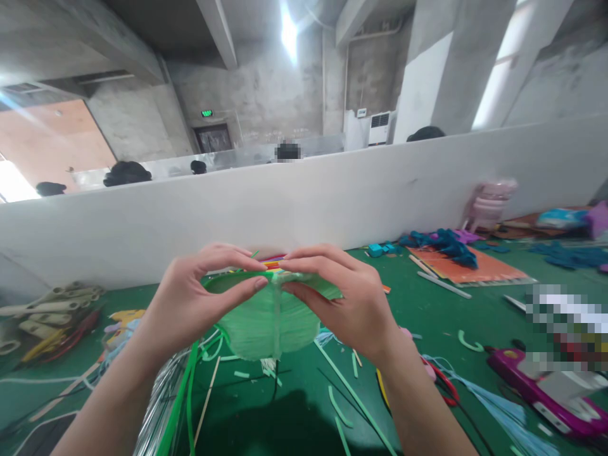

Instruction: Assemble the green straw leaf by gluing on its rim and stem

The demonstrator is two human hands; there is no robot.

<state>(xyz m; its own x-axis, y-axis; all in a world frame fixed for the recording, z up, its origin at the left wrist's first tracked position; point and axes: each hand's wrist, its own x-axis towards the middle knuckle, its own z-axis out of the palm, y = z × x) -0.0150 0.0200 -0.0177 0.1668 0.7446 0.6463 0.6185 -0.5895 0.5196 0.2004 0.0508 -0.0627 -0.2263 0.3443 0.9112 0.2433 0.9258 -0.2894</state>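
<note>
Fingers of the left hand (190, 304) and right hand (351, 304) pinch the rim of a green paper lantern (266, 320) held above the bench (427, 304), seemingly pressing its seam; firm, even pressure comes next.

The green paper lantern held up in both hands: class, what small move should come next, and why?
Probably press the seam flat. The left hand and right hand pinch the green lantern at its top rim, fingertips meeting where a vertical strip runs down its side.

Light-green paper lantern (266, 323), dk-green tabletop (427, 310), orange sheet (479, 266), magenta glue gun (546, 386).
</note>
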